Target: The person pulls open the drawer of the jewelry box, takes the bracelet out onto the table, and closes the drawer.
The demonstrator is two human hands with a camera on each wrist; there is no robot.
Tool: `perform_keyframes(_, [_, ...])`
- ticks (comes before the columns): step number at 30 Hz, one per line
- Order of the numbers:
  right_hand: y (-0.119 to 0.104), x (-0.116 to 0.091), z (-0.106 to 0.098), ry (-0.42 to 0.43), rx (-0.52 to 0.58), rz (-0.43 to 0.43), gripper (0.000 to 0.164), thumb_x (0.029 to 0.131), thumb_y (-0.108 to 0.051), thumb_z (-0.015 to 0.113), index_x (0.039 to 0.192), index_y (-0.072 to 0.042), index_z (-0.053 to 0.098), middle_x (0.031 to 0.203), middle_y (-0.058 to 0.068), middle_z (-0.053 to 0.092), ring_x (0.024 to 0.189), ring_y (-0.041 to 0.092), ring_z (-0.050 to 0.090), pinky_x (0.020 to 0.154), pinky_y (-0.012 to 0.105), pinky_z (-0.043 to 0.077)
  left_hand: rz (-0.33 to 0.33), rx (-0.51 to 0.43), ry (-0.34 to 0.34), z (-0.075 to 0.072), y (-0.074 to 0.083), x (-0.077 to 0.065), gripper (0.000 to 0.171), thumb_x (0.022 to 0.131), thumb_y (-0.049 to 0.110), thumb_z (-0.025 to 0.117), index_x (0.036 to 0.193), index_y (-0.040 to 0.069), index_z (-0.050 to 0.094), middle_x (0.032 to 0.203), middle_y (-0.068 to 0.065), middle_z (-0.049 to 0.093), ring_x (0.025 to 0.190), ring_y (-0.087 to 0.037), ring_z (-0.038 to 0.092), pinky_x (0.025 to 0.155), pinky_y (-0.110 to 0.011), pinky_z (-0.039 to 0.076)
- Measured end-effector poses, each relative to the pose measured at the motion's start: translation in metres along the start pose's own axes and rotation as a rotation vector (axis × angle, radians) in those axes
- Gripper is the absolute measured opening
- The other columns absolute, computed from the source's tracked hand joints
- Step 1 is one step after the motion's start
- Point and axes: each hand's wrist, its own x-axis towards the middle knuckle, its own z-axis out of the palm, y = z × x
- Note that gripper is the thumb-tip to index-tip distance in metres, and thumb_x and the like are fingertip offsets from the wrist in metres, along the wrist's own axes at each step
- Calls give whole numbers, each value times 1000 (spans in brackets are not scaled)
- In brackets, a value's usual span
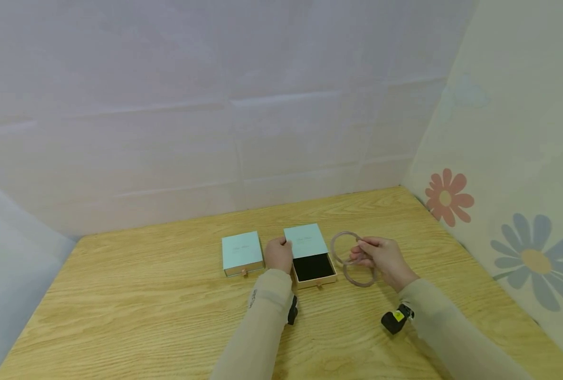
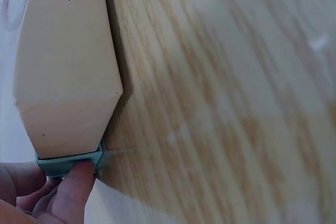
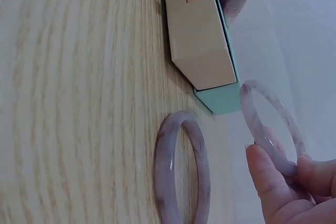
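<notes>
My left hand (image 1: 278,255) grips the left side of a pale blue jewelry box (image 1: 305,240), thumb on its top edge. Pulled partway out of that sleeve is a cream drawer (image 3: 202,30) with a black lining (image 1: 313,267). To the right of the box, my right hand (image 1: 381,257) pinches a translucent mauve bangle (image 3: 270,100) between thumb and fingers, raised off the table. A second, similar bangle (image 3: 164,166) lies on the wood below it. In the left wrist view, fingers (image 2: 76,190) hold the end of the teal sleeve (image 2: 60,166).
A second pale blue box (image 1: 241,250), drawer pushed in, sits left of my left hand. Both boxes stand on a wood-grain table (image 1: 158,295). A pale cloth wall (image 1: 215,132) rises behind, and a flower-printed wall (image 1: 514,174) borders the right side.
</notes>
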Motion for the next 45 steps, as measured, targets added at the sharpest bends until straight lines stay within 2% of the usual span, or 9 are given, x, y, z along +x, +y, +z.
perform_keyframes(3, [0, 1, -1, 11, 4, 9, 43, 104, -4, 43, 138, 20, 34, 86, 6, 70, 76, 12, 70, 72, 25, 57, -5, -4, 2, 1, -1, 1, 20, 99, 3, 53, 98, -5, 72, 66, -8, 54, 54, -14, 34, 57, -29, 35])
perform_keyframes(6, [0, 2, -2, 13, 4, 8, 44, 104, -5, 43, 139, 20, 33, 88, 8, 70, 77, 12, 70, 73, 25, 57, -10, 0, 6, 0, 0, 0, 21, 99, 3, 53, 107, -6, 71, 87, -16, 67, 59, -17, 45, 61, -31, 40])
perform_keyframes(9, [0, 3, -3, 18, 11, 9, 44, 104, -5, 43, 139, 20, 32, 89, 8, 70, 77, 12, 70, 74, 25, 57, -15, -4, 7, 0, 2, -2, 24, 99, 2, 53, 113, -7, 69, 111, -23, 66, 76, -26, 60, 68, -36, 47])
perform_keyframes(12, [1, 4, -5, 20, 22, 12, 44, 104, -5, 43, 139, 19, 31, 88, 7, 70, 77, 12, 70, 74, 25, 57, -19, -14, 9, 0, 2, -3, 25, 99, 2, 52, 116, -7, 68, 122, -25, 62, 96, -33, 63, 76, -40, 50])
perform_keyframes(19, [2, 7, -6, 34, 32, 27, 45, 104, -6, 43, 140, 18, 32, 87, 5, 70, 78, 11, 70, 74, 24, 57, -20, -10, 6, 2, -1, 2, 24, 99, 3, 53, 114, -6, 69, 118, -24, 64, 88, -31, 62, 73, -39, 48])
perform_keyframes(31, [3, 10, -10, 35, 31, 31, 46, 104, -8, 45, 140, 17, 33, 88, 3, 69, 81, 11, 70, 76, 24, 56, -14, 0, 6, 3, -6, 4, 24, 99, 4, 54, 114, -6, 69, 118, -24, 64, 94, -32, 63, 76, -41, 52])
perform_keyframes(37, [5, 13, -12, 32, 38, 26, 46, 104, -8, 44, 141, 17, 32, 87, 2, 69, 80, 10, 70, 76, 24, 56, -23, -4, -6, 1, -3, 3, 23, 99, 4, 53, 111, -5, 71, 116, -23, 65, 76, -24, 56, 67, -35, 45])
perform_keyframes(41, [5, 16, -13, 36, 60, 35, 46, 104, -8, 44, 141, 17, 32, 86, 2, 69, 79, 9, 70, 75, 24, 56, -25, -5, -8, 0, 0, 0, 25, 99, 3, 53, 118, -6, 67, 122, -24, 62, 92, -31, 62, 76, -40, 50])
perform_keyframes(45, [6, 17, -13, 41, 91, 49, 46, 104, -8, 45, 140, 16, 33, 85, 2, 69, 78, 10, 70, 74, 24, 56, -10, 0, -3, 0, 1, -1, 27, 99, 2, 52, 121, -7, 65, 126, -25, 60, 107, -36, 61, 82, -42, 51])
